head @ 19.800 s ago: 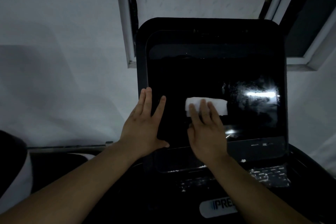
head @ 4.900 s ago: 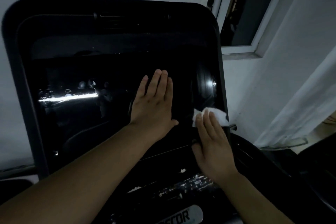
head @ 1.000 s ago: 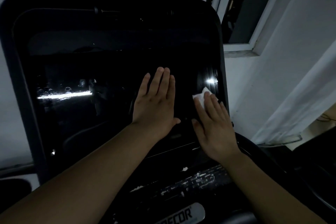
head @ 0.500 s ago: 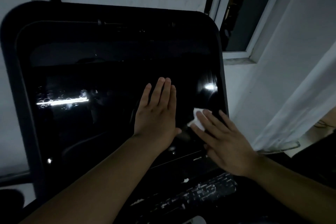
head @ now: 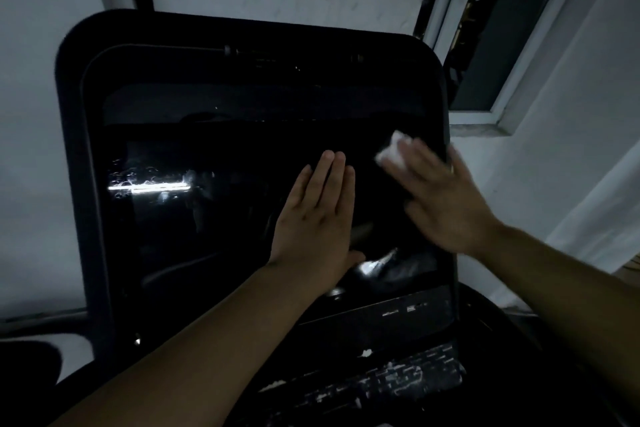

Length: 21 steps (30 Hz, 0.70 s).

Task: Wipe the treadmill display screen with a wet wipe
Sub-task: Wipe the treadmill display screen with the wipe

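The black treadmill display screen fills the middle of the head view, dark and glossy with a streak of reflected light at its left. My left hand lies flat on the glass near the centre, fingers together, holding nothing. My right hand is blurred with motion at the screen's right side. It presses a white wet wipe against the glass under its fingertips, close to the right edge of the frame. Most of the wipe is hidden beneath the fingers.
The thick black frame rims the screen. Below it runs a worn console panel with flaking white marks. A white wall stands behind, a window frame at the upper right, and a pale curtain hangs at the right.
My right hand has slid the wipe upward along the screen's right side from the lower area. My left hand has stayed flat on the glass. The camera has shifted slightly.
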Motion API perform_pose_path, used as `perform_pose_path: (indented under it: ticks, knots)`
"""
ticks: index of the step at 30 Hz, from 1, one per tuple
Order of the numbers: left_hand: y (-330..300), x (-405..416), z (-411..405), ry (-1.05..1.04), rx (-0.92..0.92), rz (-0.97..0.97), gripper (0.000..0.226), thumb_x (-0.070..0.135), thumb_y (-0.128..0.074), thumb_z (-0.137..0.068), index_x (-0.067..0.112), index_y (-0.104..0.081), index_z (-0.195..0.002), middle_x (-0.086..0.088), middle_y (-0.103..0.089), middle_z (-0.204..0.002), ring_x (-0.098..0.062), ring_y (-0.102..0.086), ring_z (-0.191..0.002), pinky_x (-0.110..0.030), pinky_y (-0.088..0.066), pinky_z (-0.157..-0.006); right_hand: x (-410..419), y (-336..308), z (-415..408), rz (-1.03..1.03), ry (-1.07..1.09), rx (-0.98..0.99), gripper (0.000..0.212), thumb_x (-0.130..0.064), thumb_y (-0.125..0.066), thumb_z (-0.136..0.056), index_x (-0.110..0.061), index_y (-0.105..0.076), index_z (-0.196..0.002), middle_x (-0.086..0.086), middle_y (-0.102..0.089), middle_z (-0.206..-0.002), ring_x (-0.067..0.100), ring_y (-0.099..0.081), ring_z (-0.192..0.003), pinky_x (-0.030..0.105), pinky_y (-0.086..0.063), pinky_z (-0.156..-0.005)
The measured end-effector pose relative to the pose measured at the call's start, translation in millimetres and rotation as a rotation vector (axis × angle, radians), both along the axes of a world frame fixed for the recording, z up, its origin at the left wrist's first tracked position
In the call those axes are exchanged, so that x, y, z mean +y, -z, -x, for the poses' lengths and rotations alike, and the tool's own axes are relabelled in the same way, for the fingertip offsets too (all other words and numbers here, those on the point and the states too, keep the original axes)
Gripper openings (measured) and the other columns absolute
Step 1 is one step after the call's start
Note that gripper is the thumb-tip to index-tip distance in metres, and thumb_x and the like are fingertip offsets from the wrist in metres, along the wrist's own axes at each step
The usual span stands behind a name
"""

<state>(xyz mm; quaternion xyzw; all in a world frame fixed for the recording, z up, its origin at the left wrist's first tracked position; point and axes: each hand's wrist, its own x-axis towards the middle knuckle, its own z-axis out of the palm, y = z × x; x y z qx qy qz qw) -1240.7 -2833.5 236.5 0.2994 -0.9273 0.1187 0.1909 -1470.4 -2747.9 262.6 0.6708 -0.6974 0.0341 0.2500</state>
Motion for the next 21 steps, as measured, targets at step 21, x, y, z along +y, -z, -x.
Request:
perform_pose_path:
  ticks: [21]
  knots:
    - [32.0,3.5,-106.5,-0.15,0.031,-0.023,0.124,0.063,-0.081,-0.066,-0.001,-0.026,-0.156,-0.022,-0.014,-0.168,-0.033,-0.011,-0.157,-0.052,-0.016,-0.124,-41.1,43.3,-157.7,0.127,-0.099,-0.125,0.067,-0.038,-0.037,-0.094,-0.026,-0.028,-0.159,0.007,-0.02,-0.169,0.027,-0.011,-0.157,0.059,-0.01,-0.124]
